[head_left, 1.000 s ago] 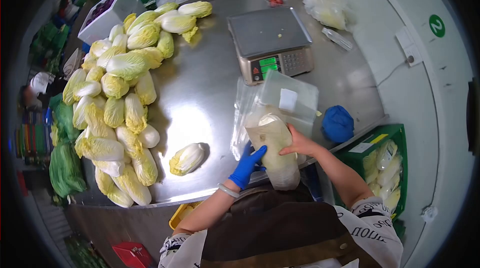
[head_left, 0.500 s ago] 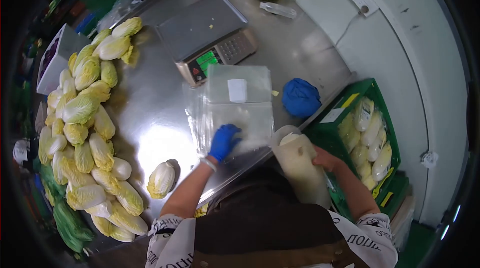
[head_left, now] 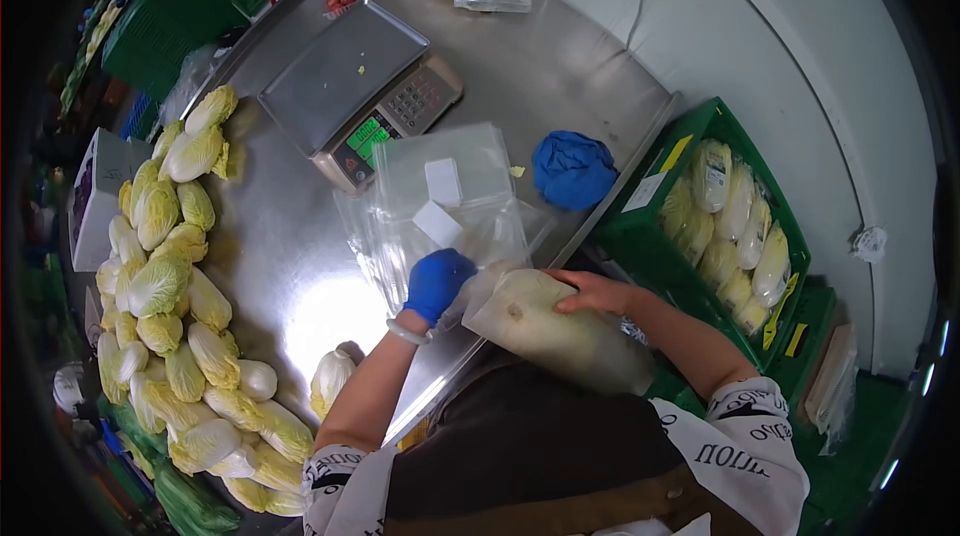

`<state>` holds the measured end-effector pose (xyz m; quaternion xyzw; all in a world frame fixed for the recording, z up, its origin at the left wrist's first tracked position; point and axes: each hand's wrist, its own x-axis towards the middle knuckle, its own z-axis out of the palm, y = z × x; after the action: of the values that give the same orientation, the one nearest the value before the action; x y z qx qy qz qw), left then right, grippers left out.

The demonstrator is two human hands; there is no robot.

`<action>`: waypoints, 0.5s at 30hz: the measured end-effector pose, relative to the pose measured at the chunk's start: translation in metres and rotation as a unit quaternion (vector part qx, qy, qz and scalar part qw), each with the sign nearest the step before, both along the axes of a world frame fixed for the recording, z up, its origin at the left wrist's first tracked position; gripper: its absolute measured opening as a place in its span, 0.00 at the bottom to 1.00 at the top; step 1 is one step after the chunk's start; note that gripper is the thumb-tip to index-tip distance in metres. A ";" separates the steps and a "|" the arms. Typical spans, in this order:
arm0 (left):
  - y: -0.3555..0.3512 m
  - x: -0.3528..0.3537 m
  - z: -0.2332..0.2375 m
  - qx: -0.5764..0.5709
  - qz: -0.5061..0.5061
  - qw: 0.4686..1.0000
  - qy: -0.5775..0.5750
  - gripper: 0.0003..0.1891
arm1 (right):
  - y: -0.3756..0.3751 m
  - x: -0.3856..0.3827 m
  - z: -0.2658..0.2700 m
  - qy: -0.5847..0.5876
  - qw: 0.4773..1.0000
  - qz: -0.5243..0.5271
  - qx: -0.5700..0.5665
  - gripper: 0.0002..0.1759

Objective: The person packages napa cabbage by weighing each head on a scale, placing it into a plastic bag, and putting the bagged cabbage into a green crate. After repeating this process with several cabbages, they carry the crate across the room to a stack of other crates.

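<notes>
A napa cabbage in a clear plastic bag (head_left: 560,336) lies tilted across the front of my apron, past the table edge. My bare right hand (head_left: 592,294) grips its upper side, thumb on the plastic. My blue-gloved left hand (head_left: 438,281) is closed at the bag's loose end, fingers partly hidden. Just beyond this hand, a stack of flat clear bags (head_left: 445,151) rests on the metal table, topped by two white labels (head_left: 443,182). A single unbagged napa cabbage (head_left: 332,379) sits left of my left forearm, partly covered by it.
Loose napa cabbages (head_left: 160,286) are heaped along the left side. Behind the bags stands a digital scale (head_left: 375,101). A crumpled blue bundle (head_left: 573,171) lies near the right edge, beside a green crate (head_left: 715,236) of bagged cabbages. The wall (head_left: 790,126) closes off the right.
My right hand has brought the bagged cabbage up and leftward, turning it more level. My left hand has left the flat bags and closed on its loose end. A second label shows.
</notes>
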<state>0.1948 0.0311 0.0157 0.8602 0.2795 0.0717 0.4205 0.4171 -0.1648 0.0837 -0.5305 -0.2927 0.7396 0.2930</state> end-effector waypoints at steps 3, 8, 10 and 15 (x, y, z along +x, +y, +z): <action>-0.010 -0.009 -0.060 -0.025 -0.045 0.998 0.032 0.06 | -0.004 0.001 -0.001 -0.005 1.000 -0.005 0.011 0.45; -0.016 -0.013 -0.009 -0.234 0.055 0.963 -0.122 0.06 | -0.013 0.002 -0.004 -0.006 0.988 -0.095 -0.125 0.44; -0.021 -0.009 0.005 -0.281 0.053 0.947 -0.148 0.06 | -0.012 0.001 -0.005 -0.014 0.976 -0.155 -0.155 0.42; -0.051 0.030 0.043 0.119 0.099 0.961 -0.230 0.03 | 0.017 -0.018 0.011 -0.052 0.978 -0.177 -0.093 0.38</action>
<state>0.2252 -0.0195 0.0591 0.8324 0.2485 0.3414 0.3589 0.3988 -0.1474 0.0944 -0.6364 -0.1391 0.6716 0.3529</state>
